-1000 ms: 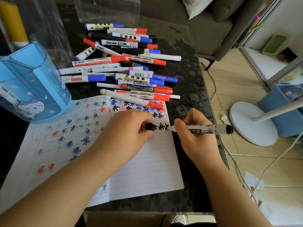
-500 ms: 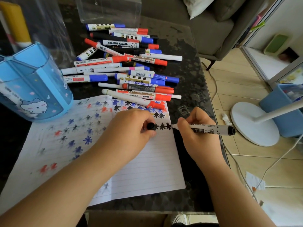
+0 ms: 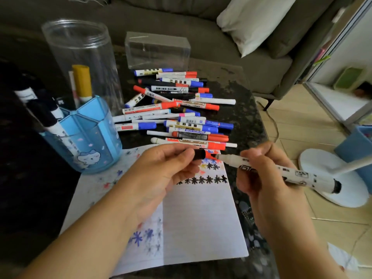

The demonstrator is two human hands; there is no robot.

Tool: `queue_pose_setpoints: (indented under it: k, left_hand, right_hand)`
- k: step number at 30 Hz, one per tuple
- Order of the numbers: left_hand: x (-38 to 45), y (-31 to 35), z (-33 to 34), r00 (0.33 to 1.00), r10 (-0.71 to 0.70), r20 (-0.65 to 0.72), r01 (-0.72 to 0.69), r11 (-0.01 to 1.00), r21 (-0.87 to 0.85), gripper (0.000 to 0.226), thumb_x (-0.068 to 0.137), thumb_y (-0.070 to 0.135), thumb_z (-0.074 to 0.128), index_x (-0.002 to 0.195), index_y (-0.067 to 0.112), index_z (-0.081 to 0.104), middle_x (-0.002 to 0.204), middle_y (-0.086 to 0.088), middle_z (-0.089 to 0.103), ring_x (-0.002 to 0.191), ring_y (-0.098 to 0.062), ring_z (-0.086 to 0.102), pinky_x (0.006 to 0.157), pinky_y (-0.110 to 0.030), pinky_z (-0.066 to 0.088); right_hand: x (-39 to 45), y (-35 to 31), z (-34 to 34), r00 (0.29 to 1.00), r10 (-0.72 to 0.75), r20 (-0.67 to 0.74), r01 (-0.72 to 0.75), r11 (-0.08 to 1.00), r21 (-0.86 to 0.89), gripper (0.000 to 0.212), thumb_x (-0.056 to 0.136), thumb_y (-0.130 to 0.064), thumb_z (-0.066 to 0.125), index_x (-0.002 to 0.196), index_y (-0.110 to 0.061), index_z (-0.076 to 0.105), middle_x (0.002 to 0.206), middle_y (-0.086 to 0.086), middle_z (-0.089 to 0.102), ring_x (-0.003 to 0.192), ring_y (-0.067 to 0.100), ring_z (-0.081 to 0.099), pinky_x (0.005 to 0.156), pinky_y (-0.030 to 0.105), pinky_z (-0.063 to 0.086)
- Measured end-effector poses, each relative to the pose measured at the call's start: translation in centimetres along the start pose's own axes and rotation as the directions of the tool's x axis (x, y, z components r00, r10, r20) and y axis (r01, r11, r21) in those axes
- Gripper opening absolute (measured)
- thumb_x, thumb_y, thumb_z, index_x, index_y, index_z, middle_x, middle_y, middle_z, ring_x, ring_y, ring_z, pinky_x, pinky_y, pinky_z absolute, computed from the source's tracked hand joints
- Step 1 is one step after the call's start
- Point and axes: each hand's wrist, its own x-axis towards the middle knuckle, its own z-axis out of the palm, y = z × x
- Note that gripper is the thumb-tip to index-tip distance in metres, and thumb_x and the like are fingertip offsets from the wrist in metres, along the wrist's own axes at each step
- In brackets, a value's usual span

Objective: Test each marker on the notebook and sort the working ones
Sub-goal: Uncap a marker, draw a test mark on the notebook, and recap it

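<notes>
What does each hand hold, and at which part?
Right hand: marker, front barrel. Left hand: its black cap, closed end.

Grey sofa [image 3: 201, 21] with white cushion [image 3: 255, 19] behind table; white round stand base [image 3: 322, 178] on tiled floor [image 3: 302, 125]

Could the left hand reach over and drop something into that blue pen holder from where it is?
Probably yes. The blue pen holder stands to the left of the left hand, its top open, with nothing between them. But that hand's fingers are pinching the black cap, so it isn't free.
</notes>
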Motion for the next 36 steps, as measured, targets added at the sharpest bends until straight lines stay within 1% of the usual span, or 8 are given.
queue_pose_setpoints:
  k: [5,9,14,22,28,31,33,36]
  left_hand:
    - [-0.8,0.6,-0.6,0.999,0.012,0.048,-0.014,0.999,0.035,0.022,0.067,0.015,0.061,0.085,0.009,0.072,0.074,-0.007,0.071,0.064,-0.011,0.064,0.060,-0.019,0.054]
    - [-1.6,1.1,-1.0,0.994,0.025,0.104,-0.051,0.966,0.252,0.027,0.066,0.023,0.062,0.089,0.012,0.070,0.075,-0.005,0.072,0.067,-0.011,0.066,0.064,-0.020,0.054]
    - [-2.6,1.6,-2.3,0.976,-0.028,0.218,-0.132,0.715,0.686,0.017,0.088,0.034,0.052,0.081,0.026,0.065,0.066,0.009,0.066,0.060,-0.006,0.057,0.064,-0.029,0.048]
    - [-4.2,1.8,-3.4,0.979,0.090,0.185,-0.193,0.708,0.679,0.020,0.087,0.031,0.054,0.080,0.019,0.067,0.054,0.007,0.054,0.054,-0.019,0.047,0.050,-0.037,0.042]
    - [-4.1,2.6,-4.6,0.969,0.236,0.070,-0.229,0.760,0.609,0.008,0.084,0.026,0.062,0.084,0.027,0.070,0.063,0.011,0.064,0.059,0.001,0.056,0.061,-0.018,0.044]
    - [-4.5,3.8,-5.6,0.933,0.358,-0.041,-0.289,0.811,0.510,0.006,0.081,0.017,0.066,0.078,0.020,0.070,0.054,0.013,0.060,0.053,0.002,0.052,0.055,-0.010,0.040]
    - [-4.8,4.3,-6.4,0.908,0.409,-0.090,-0.326,0.825,0.461,0.009,0.079,0.015,0.068,0.071,0.019,0.069,0.052,0.011,0.056,0.052,-0.001,0.049,0.053,-0.012,0.038]
    - [-5.6,4.9,-7.2,0.896,0.430,-0.112,-0.334,0.818,0.469,0.008,0.077,0.017,0.070,0.069,0.018,0.068,0.054,0.012,0.057,0.054,0.000,0.049,0.053,-0.012,0.040]
  right_hand:
    - [0.2,0.3,1.4,0.999,-0.017,0.045,0.020,0.999,-0.048,0.024,0.079,-0.019,0.053,0.056,-0.026,0.052,0.046,-0.005,0.046,0.042,0.009,0.038,0.043,0.021,0.028]
    - [0.3,0.5,2.3,0.994,0.002,0.112,0.010,0.995,-0.100,0.027,0.080,-0.020,0.053,0.054,-0.026,0.049,0.044,-0.006,0.044,0.042,0.011,0.037,0.044,0.022,0.029]
    - [0.5,0.8,3.1,0.991,0.038,0.126,-0.026,0.995,-0.094,0.026,0.078,-0.015,0.054,0.057,-0.014,0.039,0.048,0.002,0.040,0.039,0.010,0.034,0.040,0.018,0.029]
    - [-0.2,2.3,5.5,0.977,0.114,0.181,-0.136,0.984,0.119,0.031,0.079,-0.010,0.049,0.055,-0.016,0.031,0.051,0.002,0.028,0.042,0.012,0.022,0.042,0.026,0.021]
    - [-0.5,2.6,6.4,0.954,0.230,0.192,-0.254,0.961,0.107,0.026,0.084,-0.031,0.067,0.072,-0.012,0.052,0.051,0.002,0.039,0.046,0.011,0.034,0.048,0.022,0.032]
    - [-0.5,1.9,5.9,0.949,0.314,0.021,-0.313,0.949,-0.032,0.045,0.060,-0.052,0.065,0.084,-0.015,0.056,0.057,0.000,0.038,0.053,0.010,0.034,0.055,0.024,0.033]
    - [-0.6,1.4,5.4,0.966,0.165,-0.197,-0.213,0.943,-0.257,0.058,0.060,-0.057,0.063,0.102,-0.018,0.056,0.062,0.005,0.049,0.054,0.007,0.042,0.056,0.024,0.039]
    - [-1.1,-0.2,6.7,0.990,-0.138,0.022,0.118,0.742,-0.660,0.036,0.071,-0.056,0.057,0.101,-0.037,0.056,0.064,0.004,0.053,0.054,0.004,0.046,0.053,0.019,0.041]
